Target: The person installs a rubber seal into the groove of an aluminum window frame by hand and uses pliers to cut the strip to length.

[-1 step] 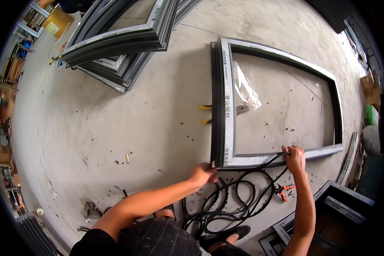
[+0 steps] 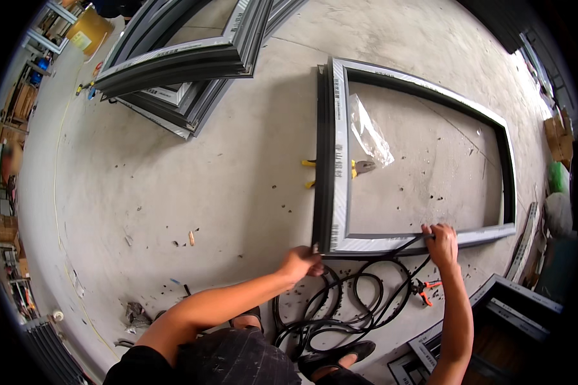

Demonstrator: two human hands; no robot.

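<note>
A rectangular grey window frame, wrapped with printed film, lies on the concrete floor to the right of the middle. My left hand is closed around its near left corner. My right hand is closed on a black rubber strip at the frame's near bar. Loose coils of that strip lie on the floor between my arms, by my feet. Yellow-handled pliers lie under the frame's left bar, jaws showing inside the opening. Beside them rests a clear plastic scrap.
Stacked dark frames stand at the far left. Orange-handled pliers lie next to the coils. More frames are at the lower right. A yellow bucket stands at the far left, and small debris dots the floor.
The frame's near left corner has shifted slightly left with my left hand, uncovering more of the yellow-handled pliers inside the opening. My right hand is slightly lower, still on the strip.
</note>
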